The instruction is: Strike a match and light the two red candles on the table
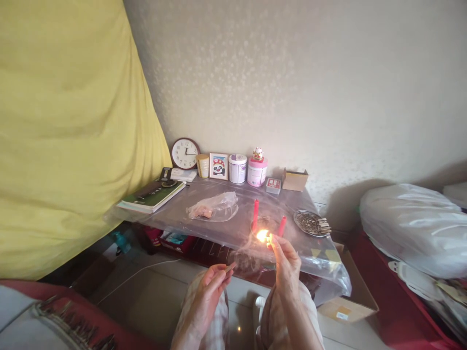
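Yellow flame burns just beside the right hand, fingertips pinching a match; the left hand pinches a strip.

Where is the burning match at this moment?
In the head view, the burning match is right of centre, pinched by the right hand; its flame appears beside the lower parts of two red candles.

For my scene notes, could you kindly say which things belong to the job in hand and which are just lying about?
Likely in the job:
burning stick in right hand
small piece in left hand
two red candles

Likely just lying about:
clock
framed panda picture
green book
white bag
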`<move>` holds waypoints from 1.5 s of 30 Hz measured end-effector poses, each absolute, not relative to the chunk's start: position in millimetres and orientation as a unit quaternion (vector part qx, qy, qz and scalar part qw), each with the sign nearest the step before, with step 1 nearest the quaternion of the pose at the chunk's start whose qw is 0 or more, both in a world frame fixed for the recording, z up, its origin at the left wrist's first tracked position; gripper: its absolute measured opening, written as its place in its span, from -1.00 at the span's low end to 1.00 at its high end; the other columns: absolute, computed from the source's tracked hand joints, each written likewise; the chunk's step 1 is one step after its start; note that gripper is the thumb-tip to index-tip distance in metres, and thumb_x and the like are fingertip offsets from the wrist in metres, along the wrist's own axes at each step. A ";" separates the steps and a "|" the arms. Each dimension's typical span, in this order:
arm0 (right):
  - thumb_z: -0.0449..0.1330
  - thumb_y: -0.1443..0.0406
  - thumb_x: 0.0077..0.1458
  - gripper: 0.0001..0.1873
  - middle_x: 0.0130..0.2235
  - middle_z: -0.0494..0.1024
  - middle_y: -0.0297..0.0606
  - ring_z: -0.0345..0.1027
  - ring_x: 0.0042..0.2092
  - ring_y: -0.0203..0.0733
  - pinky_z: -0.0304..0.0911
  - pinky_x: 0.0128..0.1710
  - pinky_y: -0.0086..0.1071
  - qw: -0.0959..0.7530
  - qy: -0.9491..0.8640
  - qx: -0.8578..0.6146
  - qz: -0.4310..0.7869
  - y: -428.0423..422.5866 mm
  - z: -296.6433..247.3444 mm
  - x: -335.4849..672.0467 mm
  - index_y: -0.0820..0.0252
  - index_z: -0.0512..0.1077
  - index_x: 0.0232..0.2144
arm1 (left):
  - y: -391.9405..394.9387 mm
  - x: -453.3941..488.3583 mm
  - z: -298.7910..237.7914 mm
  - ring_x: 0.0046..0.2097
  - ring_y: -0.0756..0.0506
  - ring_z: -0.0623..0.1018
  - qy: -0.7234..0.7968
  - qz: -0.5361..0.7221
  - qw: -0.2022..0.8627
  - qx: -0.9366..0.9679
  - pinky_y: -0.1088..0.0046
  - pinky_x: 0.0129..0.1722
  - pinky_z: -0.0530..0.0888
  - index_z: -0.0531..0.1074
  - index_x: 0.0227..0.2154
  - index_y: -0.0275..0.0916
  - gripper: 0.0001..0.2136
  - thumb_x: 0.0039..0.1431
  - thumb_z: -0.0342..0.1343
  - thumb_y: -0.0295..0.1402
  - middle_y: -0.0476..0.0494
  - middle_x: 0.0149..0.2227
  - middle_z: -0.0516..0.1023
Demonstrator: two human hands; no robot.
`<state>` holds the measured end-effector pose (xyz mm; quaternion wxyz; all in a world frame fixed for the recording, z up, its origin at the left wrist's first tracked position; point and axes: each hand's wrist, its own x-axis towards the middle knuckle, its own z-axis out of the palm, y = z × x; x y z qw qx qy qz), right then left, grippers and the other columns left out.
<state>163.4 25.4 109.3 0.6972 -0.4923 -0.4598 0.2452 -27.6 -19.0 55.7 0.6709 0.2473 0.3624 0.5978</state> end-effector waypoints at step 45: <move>0.42 -0.06 -0.19 -0.52 -0.55 0.43 -0.40 0.18 -0.56 -0.36 0.16 -0.57 -0.46 0.715 -0.399 -0.496 0.289 69.7 154.4 177.1 0.23 0.53 -0.42 | -7.3 -32.6 -6.3 -0.08 -0.21 0.61 0.284 0.527 0.780 0.181 0.22 -0.02 0.43 0.61 -0.25 -0.17 -0.74 -0.01 0.40 -0.21 -0.25 -0.09 0.70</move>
